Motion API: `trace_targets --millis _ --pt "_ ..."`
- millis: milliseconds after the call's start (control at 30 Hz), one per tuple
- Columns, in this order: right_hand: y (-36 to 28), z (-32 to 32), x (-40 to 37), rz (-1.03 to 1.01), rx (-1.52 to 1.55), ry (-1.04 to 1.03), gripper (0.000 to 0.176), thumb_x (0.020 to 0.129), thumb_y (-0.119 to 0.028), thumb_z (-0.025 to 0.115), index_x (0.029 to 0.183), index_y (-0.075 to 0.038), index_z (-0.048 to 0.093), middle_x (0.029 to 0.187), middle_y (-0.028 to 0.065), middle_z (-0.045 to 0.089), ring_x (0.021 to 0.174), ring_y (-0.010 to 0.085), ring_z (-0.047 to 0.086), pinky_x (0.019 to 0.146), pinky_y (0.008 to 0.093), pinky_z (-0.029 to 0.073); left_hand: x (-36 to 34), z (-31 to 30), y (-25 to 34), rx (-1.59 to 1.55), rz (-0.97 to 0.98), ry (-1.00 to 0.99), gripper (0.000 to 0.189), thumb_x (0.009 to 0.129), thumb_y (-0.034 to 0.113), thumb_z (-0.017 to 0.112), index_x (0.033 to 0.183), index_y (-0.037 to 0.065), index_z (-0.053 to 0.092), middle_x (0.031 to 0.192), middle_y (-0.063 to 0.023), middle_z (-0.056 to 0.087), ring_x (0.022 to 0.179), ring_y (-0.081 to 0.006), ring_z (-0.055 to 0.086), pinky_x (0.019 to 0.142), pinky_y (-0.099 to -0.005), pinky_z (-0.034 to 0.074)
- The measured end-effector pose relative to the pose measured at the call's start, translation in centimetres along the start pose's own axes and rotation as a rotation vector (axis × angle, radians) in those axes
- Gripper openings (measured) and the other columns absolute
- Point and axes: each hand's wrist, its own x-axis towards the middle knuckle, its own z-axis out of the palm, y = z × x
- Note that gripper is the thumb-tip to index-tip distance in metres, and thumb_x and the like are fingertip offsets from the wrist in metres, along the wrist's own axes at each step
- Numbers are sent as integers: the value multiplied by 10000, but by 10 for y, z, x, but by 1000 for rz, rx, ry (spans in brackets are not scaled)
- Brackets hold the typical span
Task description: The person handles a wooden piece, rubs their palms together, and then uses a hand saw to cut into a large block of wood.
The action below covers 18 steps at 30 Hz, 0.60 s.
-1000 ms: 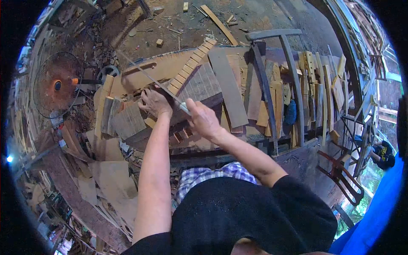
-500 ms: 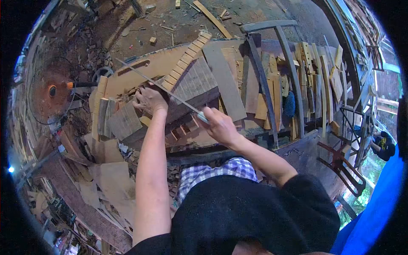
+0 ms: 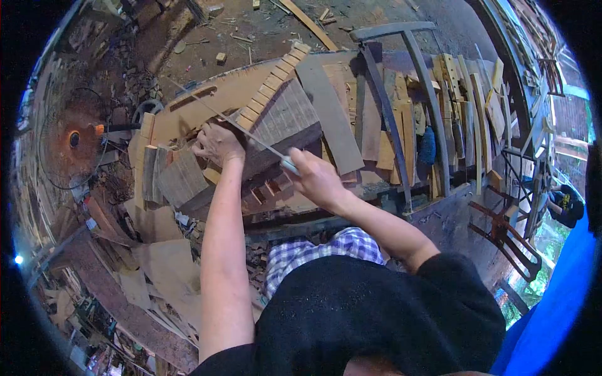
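My right hand (image 3: 315,178) is closed around the pale handle (image 3: 289,165) of a long thin-bladed tool (image 3: 260,142). Its blade slants up and left, crossing the lower end of a wooden strip (image 3: 271,86) with evenly spaced dark lines across it. Right beside that crossing, my left hand (image 3: 219,145) bends its fingers over the strip's lower end, which they partly hide. Under the strip and hand lies a thick grey-brown wood block (image 3: 285,116), angled across the workbench.
A wide board (image 3: 330,116) leans beside the block. A wooden frame (image 3: 421,94) and several offcuts (image 3: 404,141) cover the bench's right side. At left stands a round fan (image 3: 74,139). Wood scraps (image 3: 221,57) litter the ground beyond, and a person (image 3: 564,205) shows at far right.
My right hand has shifted slightly up and left, pushing the tool along its length across the strip. My left hand keeps its place on the wood; the whole view has shifted a little.
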Motion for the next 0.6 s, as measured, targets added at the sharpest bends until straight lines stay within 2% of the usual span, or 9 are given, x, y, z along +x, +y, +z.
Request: trace_targets --millis 67,133,233,333,400,467,600 --pt "-12 16 33 -73 15 55 285 777 -46 601 1015 -72 446 844 211 579 821 420 605 675 509 483 3 10 -3 20 14 -2 290 936 252 422 991 80 649 1053 -61 597 1112 -222 508 996 -494 258" --pt "-9 18 32 -73 6 60 281 786 -58 606 1020 -73 451 838 208 580 816 419 605 670 506 483 5 20 -7 115 -2 18 276 927 216 416 970 80 652 1041 -56 598 1087 -228 520 993 -491 257" --pt "1 -2 1 -47 -18 34 272 804 -86 615 1025 -72 458 831 203 582 809 417 607 664 502 487 7 -13 11 61 -63 -88 264 917 176 409 957 82 653 1032 -59 598 1072 -237 528 991 -489 255" --pt "-1 -9 -12 -13 -32 -14 283 821 -124 629 1038 -74 456 822 196 581 798 413 609 663 500 493 5 -11 5 50 2 -81 268 923 210 416 952 84 650 1026 -68 602 1065 -242 533 983 -489 258" --pt "-14 2 16 -56 32 67 256 824 -114 616 1016 -69 452 822 198 587 796 411 612 663 498 495 5 -9 4 32 -6 -51 277 926 247 423 951 88 648 1036 -75 608 1071 -245 533 976 -488 258" --pt "-14 12 36 -74 12 63 231 834 -114 599 994 -61 442 835 201 596 800 408 615 666 495 497 6 -3 -1 24 12 -29 277 924 257 428 946 89 647 1026 -78 611 1066 -249 536 964 -483 264" --pt "-11 -6 10 -54 16 58 225 822 -115 600 973 -66 441 854 205 598 805 412 613 668 499 496 9 -4 4 3 -50 -28 266 919 243 431 950 88 644 1027 -78 610 1058 -258 540 955 -489 274"
